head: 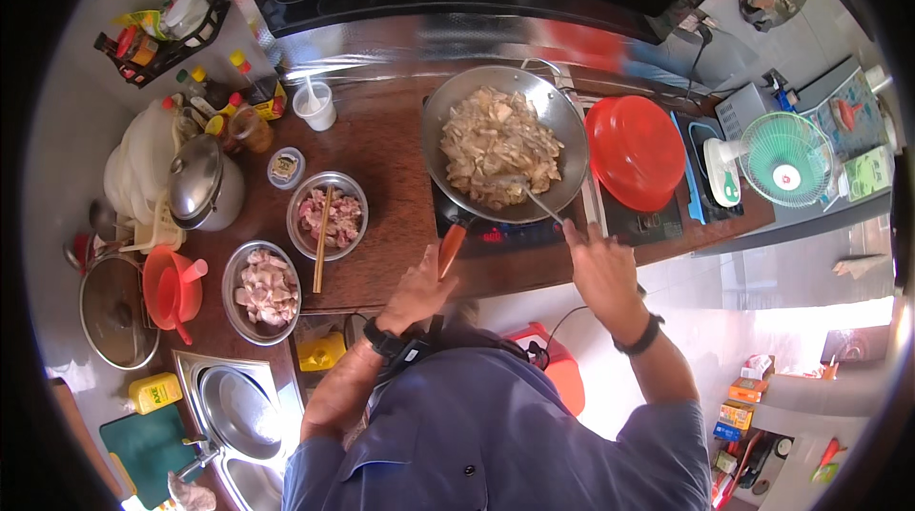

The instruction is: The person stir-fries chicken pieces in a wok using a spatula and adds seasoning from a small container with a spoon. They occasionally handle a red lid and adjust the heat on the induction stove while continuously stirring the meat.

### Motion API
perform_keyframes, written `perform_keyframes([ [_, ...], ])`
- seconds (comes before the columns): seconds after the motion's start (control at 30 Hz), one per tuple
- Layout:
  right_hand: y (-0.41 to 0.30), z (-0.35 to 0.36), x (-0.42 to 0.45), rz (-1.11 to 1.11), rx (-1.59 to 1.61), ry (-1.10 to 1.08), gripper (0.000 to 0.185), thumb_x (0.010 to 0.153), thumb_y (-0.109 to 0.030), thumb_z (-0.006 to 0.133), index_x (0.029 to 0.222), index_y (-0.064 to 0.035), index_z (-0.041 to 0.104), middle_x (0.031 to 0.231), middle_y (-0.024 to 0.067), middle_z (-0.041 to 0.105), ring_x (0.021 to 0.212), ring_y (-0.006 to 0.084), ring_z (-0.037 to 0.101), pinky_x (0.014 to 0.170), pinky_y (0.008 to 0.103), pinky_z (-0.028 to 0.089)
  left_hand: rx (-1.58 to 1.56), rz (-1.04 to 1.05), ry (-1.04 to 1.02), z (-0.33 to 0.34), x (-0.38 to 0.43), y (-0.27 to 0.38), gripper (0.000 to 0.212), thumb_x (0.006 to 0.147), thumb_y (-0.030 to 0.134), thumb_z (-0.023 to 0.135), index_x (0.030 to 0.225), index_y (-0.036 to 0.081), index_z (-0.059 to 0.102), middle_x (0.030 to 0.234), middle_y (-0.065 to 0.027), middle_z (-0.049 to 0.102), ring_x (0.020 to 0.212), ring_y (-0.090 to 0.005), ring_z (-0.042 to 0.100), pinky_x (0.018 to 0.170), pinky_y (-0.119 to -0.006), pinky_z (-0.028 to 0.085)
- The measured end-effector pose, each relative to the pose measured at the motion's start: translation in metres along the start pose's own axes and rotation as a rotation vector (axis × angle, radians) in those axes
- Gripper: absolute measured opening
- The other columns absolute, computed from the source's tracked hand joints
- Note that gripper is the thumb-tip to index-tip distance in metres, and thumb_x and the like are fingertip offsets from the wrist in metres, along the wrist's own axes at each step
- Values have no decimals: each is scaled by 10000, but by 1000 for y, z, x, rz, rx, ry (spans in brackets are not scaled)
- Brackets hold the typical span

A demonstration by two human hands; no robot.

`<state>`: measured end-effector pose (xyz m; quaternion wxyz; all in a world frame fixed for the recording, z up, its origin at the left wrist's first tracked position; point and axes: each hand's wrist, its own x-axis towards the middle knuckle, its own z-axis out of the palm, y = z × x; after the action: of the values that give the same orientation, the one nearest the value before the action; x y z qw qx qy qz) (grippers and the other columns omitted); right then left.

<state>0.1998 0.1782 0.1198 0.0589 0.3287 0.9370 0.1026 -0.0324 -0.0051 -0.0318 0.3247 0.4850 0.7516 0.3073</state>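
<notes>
A large steel wok (559, 107) sits on an induction cooktop (525, 232) whose display is lit. Sliced, browned pieces of food, perhaps meat, (493, 143) fill the wok's middle. My left hand (417, 289) is at the wok's orange-brown handle (450, 250), with the thumb and fingers around its near end. In my right hand (600, 269) is the thin metal handle of a spatula (545, 203). The spatula's blade lies among the pieces at the near side of the wok, partly covered by them.
Left of the wok stand a bowl of minced meat (343, 218) with chopsticks (324, 239) across it, a bowl of raw meat pieces (266, 289), a lidded pot (204, 186) and a white tub (314, 108). A red basin (635, 153) and a green fan (785, 159) are at right. A sink (239, 411) lies lower left.
</notes>
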Motion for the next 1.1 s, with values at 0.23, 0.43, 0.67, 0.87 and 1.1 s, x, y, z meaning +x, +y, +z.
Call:
perform_keyframes([
  [0.23,34,-38,8,83,-4,31,518,878,-67,595,1392,-126,623,1029,140,664,781,299,734,685,426,593,-23,24,25,-1,1,-2,689,955,253,681,1477,-19,323,957,-292,676,692,-402,700,719,-520,546],
  [0.43,38,17,39,-19,-172,193,436,891,-90,586,1322,-104,650,1044,125,702,761,263,745,650,388,606,-10,57,42,-2,4,1,661,951,249,683,1454,-10,341,924,-300,670,708,-416,701,710,-533,542],
  [0.67,31,-34,-10,-33,-93,-9,366,899,-121,600,1253,-114,692,923,70,655,813,243,730,658,355,585,-17,-58,-33,-11,-1,9,743,943,315,651,1518,6,295,1250,-338,624,1056,-566,622,946,-604,493],
  [0.87,35,-5,11,12,-57,-6,391,899,-83,579,1269,-130,699,980,106,681,792,288,731,683,410,582,12,-57,-62,-13,1,12,710,946,273,683,1487,2,311,1150,-359,635,1045,-569,609,869,-604,505],
  [1.1,64,-19,64,82,192,53,377,925,-99,550,1246,-183,728,969,179,707,843,380,720,760,486,569,3,-6,20,-5,0,0,727,949,329,650,1510,19,305,1160,-365,644,1015,-581,620,926,-635,485],
])
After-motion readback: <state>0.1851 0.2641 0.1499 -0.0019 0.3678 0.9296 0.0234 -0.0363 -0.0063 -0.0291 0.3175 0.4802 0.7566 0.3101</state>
